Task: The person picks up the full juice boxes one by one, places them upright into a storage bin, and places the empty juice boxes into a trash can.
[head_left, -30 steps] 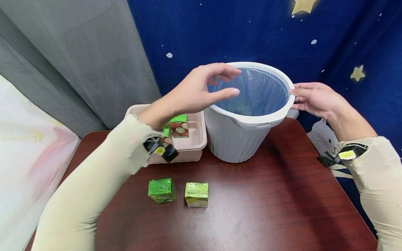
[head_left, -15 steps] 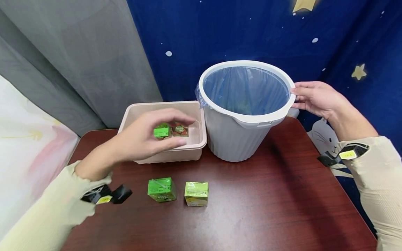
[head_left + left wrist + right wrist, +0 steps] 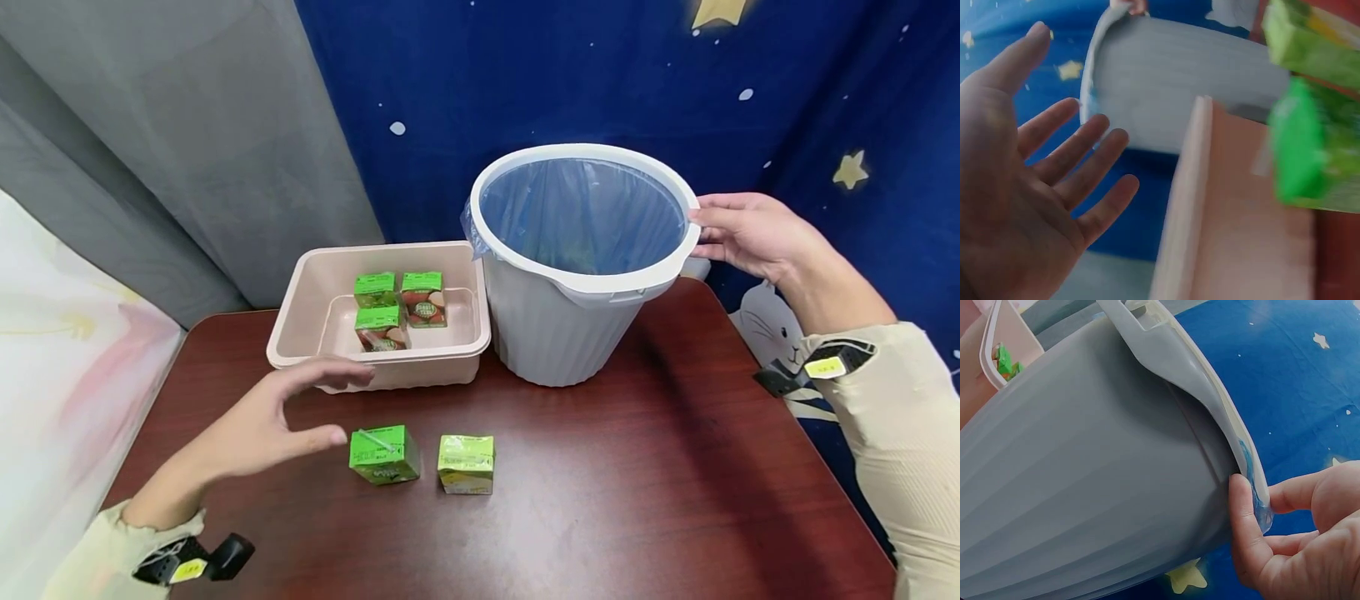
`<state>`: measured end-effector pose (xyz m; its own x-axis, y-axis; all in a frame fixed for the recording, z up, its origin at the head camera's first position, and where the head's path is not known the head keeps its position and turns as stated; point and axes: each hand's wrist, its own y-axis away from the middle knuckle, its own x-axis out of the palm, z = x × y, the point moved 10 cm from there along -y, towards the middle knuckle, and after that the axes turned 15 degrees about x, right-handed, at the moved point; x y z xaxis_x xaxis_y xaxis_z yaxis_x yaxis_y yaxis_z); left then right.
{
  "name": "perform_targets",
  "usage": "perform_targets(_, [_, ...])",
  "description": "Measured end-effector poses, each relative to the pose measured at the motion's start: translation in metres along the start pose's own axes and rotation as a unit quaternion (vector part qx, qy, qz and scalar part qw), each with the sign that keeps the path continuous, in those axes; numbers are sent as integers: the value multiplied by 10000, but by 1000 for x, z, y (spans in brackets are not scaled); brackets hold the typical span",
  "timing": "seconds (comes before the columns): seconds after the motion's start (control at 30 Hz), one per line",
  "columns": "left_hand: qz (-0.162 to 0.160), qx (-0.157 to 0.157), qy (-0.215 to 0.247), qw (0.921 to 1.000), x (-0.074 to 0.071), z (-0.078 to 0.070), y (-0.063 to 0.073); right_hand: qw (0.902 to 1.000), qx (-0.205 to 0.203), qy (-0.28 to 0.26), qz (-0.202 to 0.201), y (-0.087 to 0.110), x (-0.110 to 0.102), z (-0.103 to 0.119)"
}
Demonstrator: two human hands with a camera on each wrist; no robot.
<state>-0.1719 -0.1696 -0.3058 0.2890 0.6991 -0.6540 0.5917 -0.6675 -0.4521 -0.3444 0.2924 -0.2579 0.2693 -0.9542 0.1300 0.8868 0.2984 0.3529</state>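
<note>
My left hand [image 3: 258, 429] hovers over the left of the table with fingers spread, just left of a green drink carton [image 3: 385, 455]. Beside that carton stands a lighter yellow-green carton [image 3: 467, 464]. In the left wrist view the palm [image 3: 1022, 200] holds nothing. With thumb and fingers my right hand [image 3: 757, 237] pinches the right rim of a grey-white trash bin [image 3: 562, 333]. A translucent bluish bin liner [image 3: 585, 212] lines its inside. The right wrist view shows these fingertips [image 3: 1242, 494] right at the rim, where a bit of liner sticks out.
Left of the bin stands a pale pink plastic basin [image 3: 307, 308] with several drink cartons inside, among them a green-topped red one [image 3: 424, 304]. All rest on a dark red wooden table [image 3: 600, 500]. Grey and blue star-patterned curtains [image 3: 420, 83] hang behind.
My left hand has moved from over the bin's opening, down and left past the basin, to beside the green carton. The right hand has stayed at the rim.
</note>
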Motion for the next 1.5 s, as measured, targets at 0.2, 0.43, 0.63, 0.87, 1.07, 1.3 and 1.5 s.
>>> perform_targets(0.2, [-221, -273, 438, 9984, 28, 30, 40, 10000, 13, 50, -55, 0, 1, 2])
perform_targets(0.43, [-539, -469, 1070, 9917, 63, 59, 62, 10000, 34, -68, -65, 0, -1, 0])
perform_targets(0.63, [-813, -444, 1453, 9850, 81, 79, 65, 10000, -42, -23, -41, 0, 0, 0])
perform_targets(0.87, [-1063, -488, 2021, 9724, 97, 92, 69, 9999, 5, 99, -124, 2, 1, -2])
perform_targets(1.07, [-1153, -721, 1773, 9747, 107, 102, 74, 9998, -23, 122, -147, 4, 1, 0])
perform_targets(1.3, [-1252, -650, 1838, 9728, 114, 103, 72, 9998, -27, 144, -158, 4, 1, -1])
perform_targets(1.5, [-1351, -710, 1410, 9782, 103, 107, 71, 9998, -43, 118, -162, 5, 0, -1])
